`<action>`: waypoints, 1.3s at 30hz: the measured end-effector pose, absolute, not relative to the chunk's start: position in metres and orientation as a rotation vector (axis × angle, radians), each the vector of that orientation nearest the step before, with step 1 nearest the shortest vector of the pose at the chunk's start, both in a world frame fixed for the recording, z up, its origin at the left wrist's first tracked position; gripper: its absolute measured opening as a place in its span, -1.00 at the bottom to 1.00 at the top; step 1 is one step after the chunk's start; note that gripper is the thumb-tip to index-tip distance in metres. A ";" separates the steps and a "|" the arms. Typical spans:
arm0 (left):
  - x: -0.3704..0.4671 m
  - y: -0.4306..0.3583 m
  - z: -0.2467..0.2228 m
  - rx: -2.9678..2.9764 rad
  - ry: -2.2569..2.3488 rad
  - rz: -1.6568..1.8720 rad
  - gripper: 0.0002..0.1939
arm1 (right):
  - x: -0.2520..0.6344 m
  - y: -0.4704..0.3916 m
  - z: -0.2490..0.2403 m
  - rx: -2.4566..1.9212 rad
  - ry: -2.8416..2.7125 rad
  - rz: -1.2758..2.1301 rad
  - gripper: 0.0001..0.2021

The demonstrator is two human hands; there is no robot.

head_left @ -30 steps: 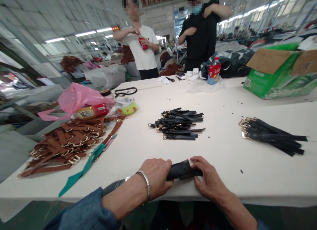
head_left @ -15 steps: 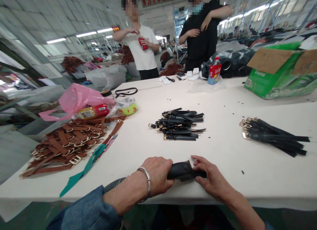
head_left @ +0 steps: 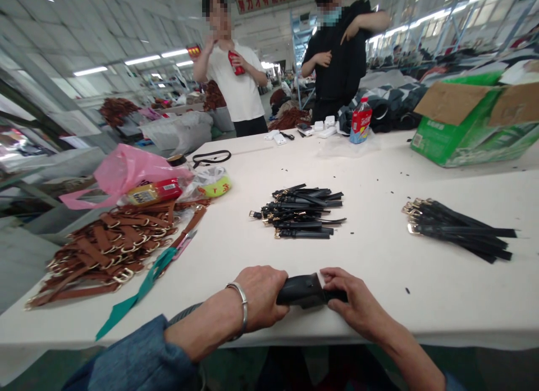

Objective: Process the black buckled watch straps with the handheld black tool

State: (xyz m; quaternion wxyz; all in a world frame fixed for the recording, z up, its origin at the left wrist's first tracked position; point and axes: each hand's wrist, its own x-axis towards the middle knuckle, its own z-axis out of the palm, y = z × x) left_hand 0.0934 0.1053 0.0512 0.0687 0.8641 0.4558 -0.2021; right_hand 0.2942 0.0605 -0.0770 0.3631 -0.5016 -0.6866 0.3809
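Observation:
My left hand (head_left: pixel 261 295) is closed round the body of a black hand-held tool (head_left: pixel 300 290) with a wide, flat front end. A ribbed grey hose (head_left: pixel 185 312) shows behind my left wrist. At the tool's front end, my right hand (head_left: pixel 351 301) pinches a short black strap (head_left: pixel 336 295), largely hidden by the fingers and touching or very near the tool. Beyond my hands lies a pile of black straps with gold buckles (head_left: pixel 309 211). Farther right is a second bundle of black buckled straps (head_left: pixel 455 225).
On the left are brown buckled straps (head_left: pixel 113 245), a teal cloth strip (head_left: pixel 138 295), and a pink bag (head_left: pixel 135 169). A red-labelled bottle (head_left: pixel 360 121) and a green carton (head_left: pixel 455 138) stand at the back. Small black scraps dot the white table. Two people stand across it.
The view has shifted slightly, so the table things sit a little farther left. Both my hands keep their hold. The person in white has raised one hand toward the face.

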 end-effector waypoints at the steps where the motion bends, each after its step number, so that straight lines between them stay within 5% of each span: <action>1: 0.092 0.106 0.052 2.596 1.367 -0.613 -0.75 | 0.294 0.061 -0.076 -1.288 -1.772 0.989 -0.76; 39: 0.094 0.100 0.052 2.627 1.317 -0.656 -0.74 | 0.300 0.063 -0.077 -1.237 -1.858 0.992 -0.68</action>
